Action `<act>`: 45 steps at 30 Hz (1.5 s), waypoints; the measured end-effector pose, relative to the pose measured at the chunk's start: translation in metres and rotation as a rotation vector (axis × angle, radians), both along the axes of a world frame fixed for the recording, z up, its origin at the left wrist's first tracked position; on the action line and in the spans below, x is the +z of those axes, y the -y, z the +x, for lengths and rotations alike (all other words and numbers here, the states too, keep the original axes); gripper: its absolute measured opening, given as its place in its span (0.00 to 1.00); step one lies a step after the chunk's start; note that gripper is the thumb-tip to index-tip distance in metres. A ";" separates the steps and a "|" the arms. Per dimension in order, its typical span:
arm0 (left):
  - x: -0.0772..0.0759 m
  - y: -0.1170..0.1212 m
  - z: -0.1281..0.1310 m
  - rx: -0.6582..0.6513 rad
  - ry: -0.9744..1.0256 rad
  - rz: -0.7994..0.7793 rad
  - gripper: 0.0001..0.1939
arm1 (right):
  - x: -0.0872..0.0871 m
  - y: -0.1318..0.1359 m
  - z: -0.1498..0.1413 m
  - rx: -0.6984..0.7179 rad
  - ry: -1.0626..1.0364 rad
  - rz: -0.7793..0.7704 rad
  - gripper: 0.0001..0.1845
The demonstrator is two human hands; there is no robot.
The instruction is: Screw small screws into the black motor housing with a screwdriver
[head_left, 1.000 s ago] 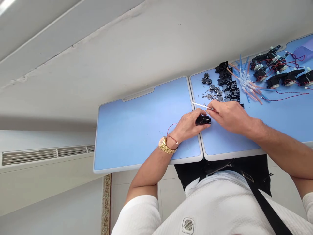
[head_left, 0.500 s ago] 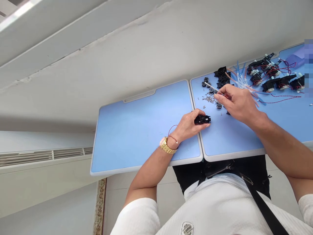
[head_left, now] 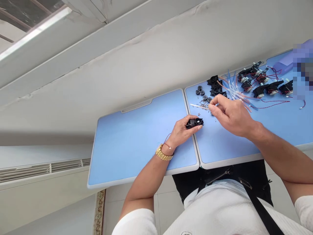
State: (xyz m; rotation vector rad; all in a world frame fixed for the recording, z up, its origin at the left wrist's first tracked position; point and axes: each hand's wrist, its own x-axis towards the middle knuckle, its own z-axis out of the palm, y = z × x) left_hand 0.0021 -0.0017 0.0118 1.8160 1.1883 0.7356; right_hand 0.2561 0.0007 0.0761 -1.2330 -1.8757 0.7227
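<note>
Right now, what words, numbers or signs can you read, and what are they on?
None can be read.
Watch: too small to read.
Shirt badge: mostly cut off by the picture's bottom edge, unreadable.
Black part in the left hand: no readable marking.

The right hand [head_left: 232, 115] has swung the thin rod [head_left: 198, 106] away from the round parts [head_left: 200, 88].
</note>
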 end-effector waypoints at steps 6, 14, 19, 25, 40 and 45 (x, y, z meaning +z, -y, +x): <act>-0.003 0.000 0.002 0.029 0.085 0.019 0.24 | 0.006 0.005 0.003 0.135 -0.201 -0.102 0.18; -0.001 0.002 0.003 0.095 0.093 -0.047 0.24 | 0.007 0.004 0.001 0.042 -0.061 -0.092 0.17; 0.000 0.003 0.004 0.100 0.066 -0.050 0.25 | 0.003 0.006 0.000 0.060 -0.269 -0.155 0.12; 0.000 0.002 0.004 0.085 0.042 -0.021 0.26 | 0.000 0.007 -0.002 0.033 -0.182 -0.043 0.18; -0.001 0.003 0.005 0.044 0.047 0.017 0.24 | -0.005 0.007 -0.005 0.067 -0.078 0.041 0.14; -0.003 0.003 0.005 0.041 0.034 0.021 0.24 | -0.004 0.007 -0.005 0.051 -0.042 0.055 0.18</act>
